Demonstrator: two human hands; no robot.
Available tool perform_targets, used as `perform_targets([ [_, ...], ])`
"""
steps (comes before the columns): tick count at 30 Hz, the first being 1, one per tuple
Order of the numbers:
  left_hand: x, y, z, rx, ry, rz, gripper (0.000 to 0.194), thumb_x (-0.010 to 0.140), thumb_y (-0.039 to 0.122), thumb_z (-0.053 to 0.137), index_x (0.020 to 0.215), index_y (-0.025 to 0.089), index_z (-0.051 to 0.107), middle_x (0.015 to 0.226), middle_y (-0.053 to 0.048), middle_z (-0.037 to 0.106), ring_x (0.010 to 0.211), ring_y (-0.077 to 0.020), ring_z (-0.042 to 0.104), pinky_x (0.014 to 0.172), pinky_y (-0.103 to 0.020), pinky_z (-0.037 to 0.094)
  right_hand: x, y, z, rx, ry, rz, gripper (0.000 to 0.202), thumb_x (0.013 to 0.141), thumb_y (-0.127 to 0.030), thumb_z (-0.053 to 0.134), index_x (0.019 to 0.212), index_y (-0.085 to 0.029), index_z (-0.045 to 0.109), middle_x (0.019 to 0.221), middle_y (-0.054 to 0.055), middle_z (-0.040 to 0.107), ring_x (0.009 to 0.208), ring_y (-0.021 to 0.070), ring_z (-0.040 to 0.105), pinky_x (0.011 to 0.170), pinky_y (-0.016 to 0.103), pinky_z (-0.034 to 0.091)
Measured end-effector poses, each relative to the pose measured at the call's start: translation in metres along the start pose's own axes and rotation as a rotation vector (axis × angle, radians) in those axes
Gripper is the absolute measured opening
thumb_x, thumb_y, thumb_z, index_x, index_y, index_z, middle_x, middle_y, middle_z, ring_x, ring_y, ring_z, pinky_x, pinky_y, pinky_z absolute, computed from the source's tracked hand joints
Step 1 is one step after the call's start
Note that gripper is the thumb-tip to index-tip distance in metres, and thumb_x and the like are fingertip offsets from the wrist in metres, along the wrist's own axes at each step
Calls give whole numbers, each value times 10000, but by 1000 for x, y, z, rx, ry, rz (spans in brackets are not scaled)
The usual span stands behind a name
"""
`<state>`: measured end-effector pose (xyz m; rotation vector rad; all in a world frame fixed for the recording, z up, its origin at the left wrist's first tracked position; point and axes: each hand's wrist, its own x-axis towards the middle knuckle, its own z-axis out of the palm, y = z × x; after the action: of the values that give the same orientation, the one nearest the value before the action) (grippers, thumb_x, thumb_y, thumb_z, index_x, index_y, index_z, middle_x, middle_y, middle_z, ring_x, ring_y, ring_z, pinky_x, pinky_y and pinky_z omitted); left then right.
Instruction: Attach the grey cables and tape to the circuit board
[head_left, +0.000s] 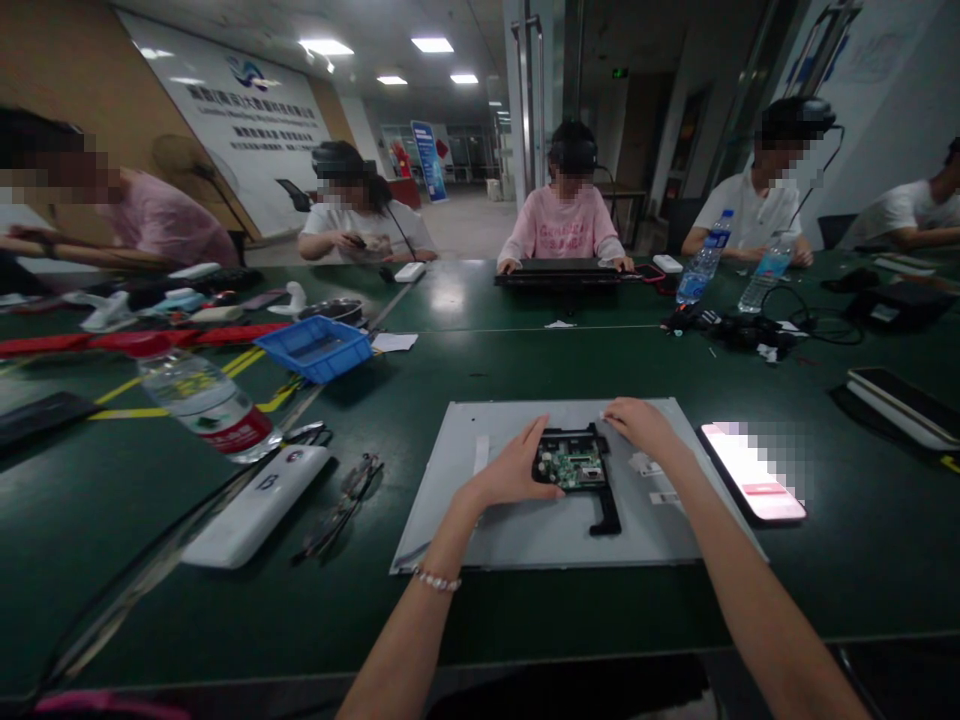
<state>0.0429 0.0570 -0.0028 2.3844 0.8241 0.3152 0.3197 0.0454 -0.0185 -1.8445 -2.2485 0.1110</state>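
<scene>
A green circuit board (574,466) sits in a black plastic bracket (604,512) with an arm reaching down at its lower right. Both rest on a flat silver-grey panel (450,535) in front of me. My left hand (514,470) grips the bracket's left side, fingers along the top edge and thumb along the bottom. Just right of the bracket's upper corner, my right hand (637,424) has its fingertips pinched together low over the panel. Whatever lies between them is too small to make out. Small pale stickers (646,463) show on the panel below that hand.
To the panel's right lies a lit phone (754,472). On the left are eyeglasses (341,508), a white power bank (259,505), a tilted water bottle (206,400) and a blue tray (315,347). Several people sit around the table; one across holds a dark panel (559,272).
</scene>
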Motion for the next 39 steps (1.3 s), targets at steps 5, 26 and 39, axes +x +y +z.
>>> perform_targets([
  [5,-1,-1,1,5,-6,-3,1141,628,503,698,1450,178,-23,1516,-139,94,1378,-334,131,1124,-473,176,-1,0,1,-5,7,-6,253,911,-230,434,1013,-195,663,1027,75,653,1007,173,575,874,241,396],
  [26,-1,-4,2,25,8,11,1136,636,510,698,1450,168,-16,1518,-135,84,1380,-318,131,1124,-458,180,1,0,3,-19,14,-4,253,906,-220,432,1002,-190,664,1019,71,657,986,168,581,851,236,392],
  [39,-1,-6,2,20,10,11,1136,636,511,701,1451,171,-12,1515,-143,102,1380,-319,141,1122,-472,183,0,-6,0,-38,57,16,250,906,-216,425,1012,-186,649,1047,65,651,1001,175,570,828,238,394],
])
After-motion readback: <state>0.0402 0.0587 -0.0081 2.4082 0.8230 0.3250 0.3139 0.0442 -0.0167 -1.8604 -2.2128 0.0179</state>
